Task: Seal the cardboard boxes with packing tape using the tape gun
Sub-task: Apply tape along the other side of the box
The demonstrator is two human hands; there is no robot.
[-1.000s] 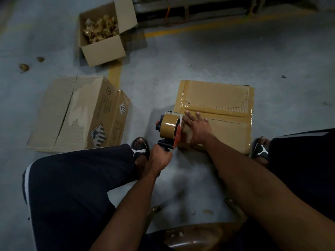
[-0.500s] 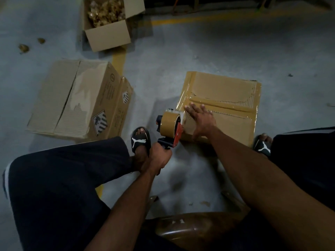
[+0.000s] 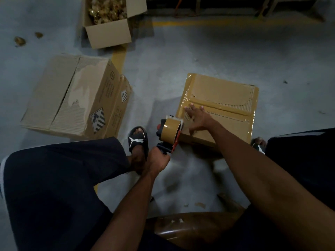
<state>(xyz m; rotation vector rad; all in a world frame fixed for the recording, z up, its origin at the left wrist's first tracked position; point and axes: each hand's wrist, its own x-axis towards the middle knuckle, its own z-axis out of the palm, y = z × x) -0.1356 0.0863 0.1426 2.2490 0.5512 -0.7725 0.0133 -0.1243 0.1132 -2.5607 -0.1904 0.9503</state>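
A taped cardboard box (image 3: 223,95) lies on the grey floor between my feet, with brown tape strips across its top and edges. My right hand (image 3: 198,119) rests flat on the box's near left part, fingers spread over the tape. My left hand (image 3: 157,160) grips the handle of the tape gun (image 3: 169,132), which carries a brown tape roll and touches the box's left near corner. A second, larger cardboard box (image 3: 76,98) lies on its side to the left, its seam bare of fresh tape.
An open box (image 3: 108,33) filled with crumpled brown tape scraps stands at the back. Scraps (image 3: 20,40) lie on the floor at far left. Yellow floor lines (image 3: 119,57) run behind the boxes. A brown stool (image 3: 190,229) is under me.
My right hand slid a little further up and left across the box top, fingers spreading over the tape. The tape gun stayed at the box's left near corner. My head tilted down.
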